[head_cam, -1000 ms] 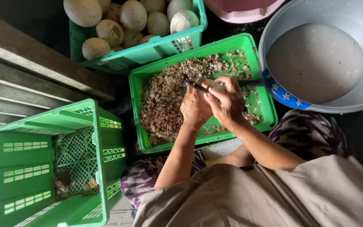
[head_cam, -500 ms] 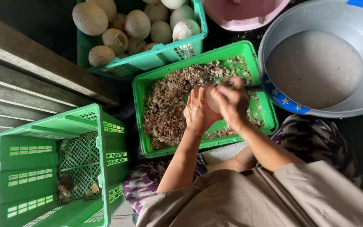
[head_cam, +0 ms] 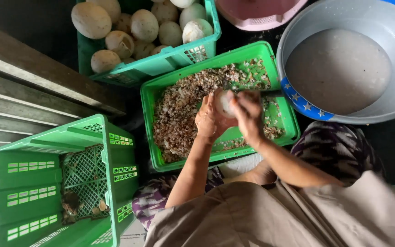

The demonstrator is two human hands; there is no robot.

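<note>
In the head view, the left hand (head_cam: 210, 120) is cupping a pale round coconut kernel (head_cam: 223, 103), grasping it from the side and below, while the right hand (head_cam: 247, 114) is closed around the handle of a dark-bladed knife (head_cam: 257, 93) and pressing the blade against the top of the kernel. Both hands are hovering over a shallow green crate (head_cam: 161, 93) that is lying directly beneath them and holding a thick bed of brown and white shavings (head_cam: 179, 114). Compared with a second ago, the kernel is sitting higher between the two hands and more of its white face is showing, and the knife is lying flatter across it, which suggests the paring has been moving round to a fresh patch of brown skin. Beyond the hands, a teal crate (head_cam: 170, 61) is carrying a heap of rough, partly husked kernels (head_cam: 145, 25). To the right of the right hand, a large grey basin (head_cam: 298, 27) is holding cloudy water, and a pink tub (head_cam: 257, 18) is peeking in just past it. Down to the left of the left hand, a deeper green crate (head_cam: 23, 174) is standing with only a few scraps at its bottom.
</note>
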